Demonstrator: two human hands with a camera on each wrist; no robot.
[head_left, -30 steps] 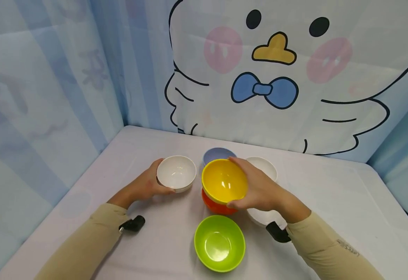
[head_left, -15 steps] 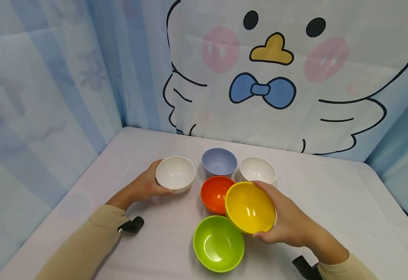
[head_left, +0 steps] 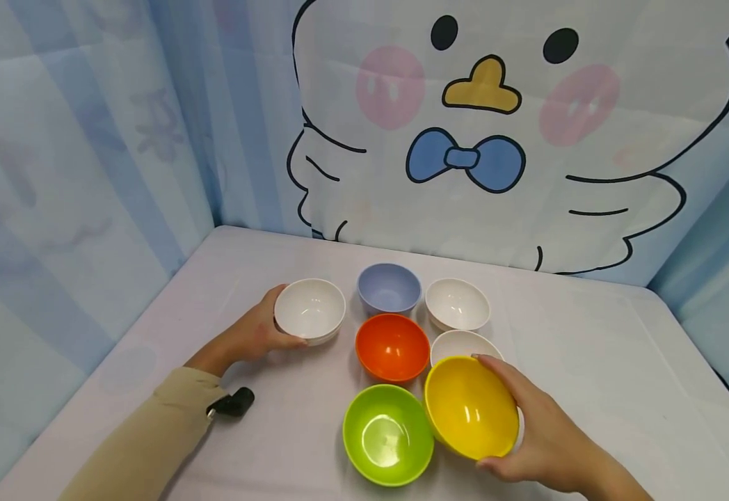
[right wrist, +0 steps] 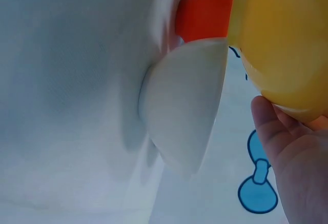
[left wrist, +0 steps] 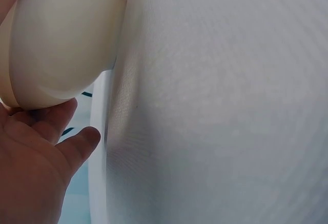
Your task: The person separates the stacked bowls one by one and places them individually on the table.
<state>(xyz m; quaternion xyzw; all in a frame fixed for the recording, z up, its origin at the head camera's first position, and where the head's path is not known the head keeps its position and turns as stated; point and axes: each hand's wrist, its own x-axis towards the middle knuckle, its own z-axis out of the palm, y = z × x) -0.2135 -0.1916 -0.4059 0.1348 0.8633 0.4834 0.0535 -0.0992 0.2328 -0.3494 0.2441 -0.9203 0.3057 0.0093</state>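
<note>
Right hand (head_left: pixel 546 433): grip curled round the yellow bowl (head_left: pixel 469 407), thumb at the near side, fingers at the far side. Bowl held clear of the table (head_left: pixel 621 376), just right of the green bowl (head_left: pixel 387 435); from above their edges meet, though I cannot tell whether they touch. It blocks the near part of the middle white bowl (head_left: pixel 463 343), which stands upright beneath its far side.

Left hand (head_left: pixel 258 330): grip round the side of the left white bowl (head_left: pixel 310 309), well apart from the yellow one. Cannot tell if its base touches the table.

Between the hands, a row running away from the person: green, orange bowl (head_left: pixel 392 348), blue bowl (head_left: pixel 389 289). Far white bowl (head_left: pixel 457 305) right of blue. Cartoon cloth (head_left: pixel 371 195) hangs behind.
</note>
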